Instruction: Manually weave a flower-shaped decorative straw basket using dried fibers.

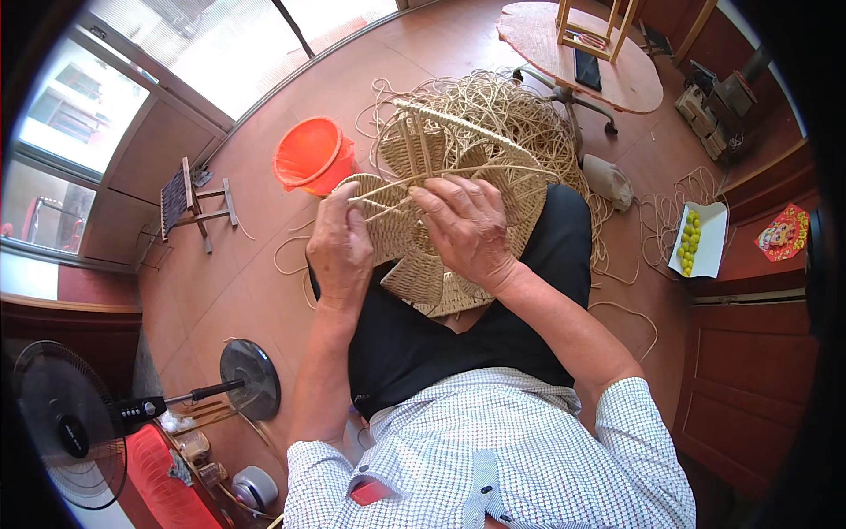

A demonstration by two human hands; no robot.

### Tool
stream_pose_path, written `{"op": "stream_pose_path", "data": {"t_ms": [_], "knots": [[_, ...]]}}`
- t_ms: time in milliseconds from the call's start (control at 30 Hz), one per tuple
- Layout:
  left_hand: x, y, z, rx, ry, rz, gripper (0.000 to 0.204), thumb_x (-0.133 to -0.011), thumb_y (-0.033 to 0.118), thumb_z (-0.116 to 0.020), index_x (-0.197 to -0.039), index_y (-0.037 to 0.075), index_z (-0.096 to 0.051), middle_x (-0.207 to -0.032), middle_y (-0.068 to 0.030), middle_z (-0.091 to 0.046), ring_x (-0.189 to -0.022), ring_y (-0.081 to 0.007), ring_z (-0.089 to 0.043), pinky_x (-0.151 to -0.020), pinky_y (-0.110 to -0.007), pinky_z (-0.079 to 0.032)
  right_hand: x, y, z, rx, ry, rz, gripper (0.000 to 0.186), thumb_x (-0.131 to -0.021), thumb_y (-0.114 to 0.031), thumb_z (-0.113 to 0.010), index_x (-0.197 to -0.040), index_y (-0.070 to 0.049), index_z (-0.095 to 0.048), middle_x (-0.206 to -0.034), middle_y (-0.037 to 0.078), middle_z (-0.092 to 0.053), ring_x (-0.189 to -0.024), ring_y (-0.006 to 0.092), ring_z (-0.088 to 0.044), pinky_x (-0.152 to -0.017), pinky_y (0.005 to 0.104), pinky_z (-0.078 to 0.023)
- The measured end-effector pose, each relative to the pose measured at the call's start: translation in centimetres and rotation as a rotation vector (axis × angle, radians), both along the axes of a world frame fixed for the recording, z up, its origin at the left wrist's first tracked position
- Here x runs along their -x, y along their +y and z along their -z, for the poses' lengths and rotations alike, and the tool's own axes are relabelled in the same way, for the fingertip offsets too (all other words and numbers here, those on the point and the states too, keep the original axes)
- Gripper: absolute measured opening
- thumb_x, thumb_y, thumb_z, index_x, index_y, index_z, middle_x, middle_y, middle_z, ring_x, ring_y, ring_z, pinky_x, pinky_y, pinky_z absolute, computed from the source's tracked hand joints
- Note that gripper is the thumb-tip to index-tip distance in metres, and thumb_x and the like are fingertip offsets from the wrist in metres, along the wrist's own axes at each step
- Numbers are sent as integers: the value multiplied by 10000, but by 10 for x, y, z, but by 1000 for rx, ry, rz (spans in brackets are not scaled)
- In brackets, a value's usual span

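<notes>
A woven piece of beige cord, with several petal-like panels inside a curved rim, rests on my lap between my knees. My left hand is at its left side, fingers closed around cord strands at the upper left panel. My right hand is near the middle, thumb and fingers pinched on the strands that cross the piece; exactly which strand is partly hidden by the fingers. A big tangled heap of loose cord lies just beyond the piece.
An orange bucket and low wooden stool stand left. A round table holds a wooden frame. A white tray of green fruit and cabinet are right; a standing fan is lower left.
</notes>
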State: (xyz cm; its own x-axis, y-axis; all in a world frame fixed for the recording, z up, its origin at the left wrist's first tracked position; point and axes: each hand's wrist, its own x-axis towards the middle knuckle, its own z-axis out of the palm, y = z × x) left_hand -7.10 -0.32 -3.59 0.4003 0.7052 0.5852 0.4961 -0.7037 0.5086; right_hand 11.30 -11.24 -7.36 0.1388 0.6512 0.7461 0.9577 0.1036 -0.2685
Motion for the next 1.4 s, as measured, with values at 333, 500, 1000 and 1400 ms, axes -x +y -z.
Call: {"op": "stream_pose_path", "data": {"t_ms": [333,500,1000,1400], "knots": [[-11,61,-50,431,-66,-67,202,-1123,193,-689,-1215,30,-766,-800,-79,-732,-777,-149,-741,-696,-339,-578,16,3,3,117,15,-1,494,-939,-199,-784,-1427,-169,-712,-1407,61,-619,-1322,279,-600,-1083,469,-436],[-37,73,-41,646,-397,330,414,-1124,253,-710,-1423,-32,-677,-920,-16,-745,-759,-88,-691,-655,-240,-570,20,7,3,135,75,3,510,-935,-215,-793,-1437,-190,-709,-1388,57,-610,-1295,275,-597,-1061,462,-436],[-38,85,-23,672,180,423,675,-943,164,-784,-1568,-2,-590,-929,-98,-742,-888,-203,-720,-841,-377,-567,24,10,0,157,74,20,484,-923,-238,-826,-1396,-217,-729,-1353,42,-592,-1310,261,-570,-1046,465,-437],[-3,-16,-24,535,-234,353,415,-1020,70,-791,-1424,68,-692,-971,-61,-790,-917,-106,-734,-884,-310,-579,23,9,2,91,152,59,334,-942,-220,-822,-1273,-219,-775,-1269,11,-633,-1227,253,-606,-1000,453,-443]]}}
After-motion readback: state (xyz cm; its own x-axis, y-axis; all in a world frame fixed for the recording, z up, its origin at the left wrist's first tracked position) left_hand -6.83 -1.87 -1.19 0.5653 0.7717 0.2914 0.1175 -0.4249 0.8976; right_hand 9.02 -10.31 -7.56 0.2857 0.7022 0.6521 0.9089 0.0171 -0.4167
